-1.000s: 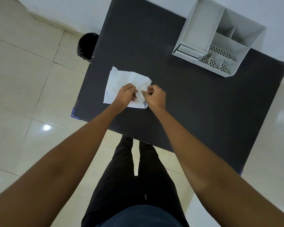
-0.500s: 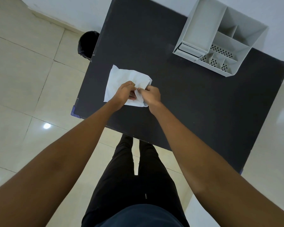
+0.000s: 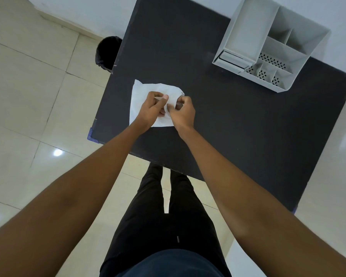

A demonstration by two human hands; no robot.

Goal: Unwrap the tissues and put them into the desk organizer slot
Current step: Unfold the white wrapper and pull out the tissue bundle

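Note:
A white tissue (image 3: 140,96) lies partly spread on the black table (image 3: 238,126), near its left edge. My left hand (image 3: 153,109) and my right hand (image 3: 181,111) meet over the tissue's right half, fingertips pinching a raised fold of it between them. The tissue's right part is hidden under both hands. The grey desk organizer (image 3: 246,33) stands at the table's far right, with one long slot on its left and several smaller compartments, all apart from my hands.
A black round bin (image 3: 106,50) stands on the tiled floor beside the table's far left edge. A white wall runs behind the table. My legs stand at the table's near edge.
My hands have drawn closer together over the tissue, and the fold between them has been pulled up a little. The tissue's left part stays flat.

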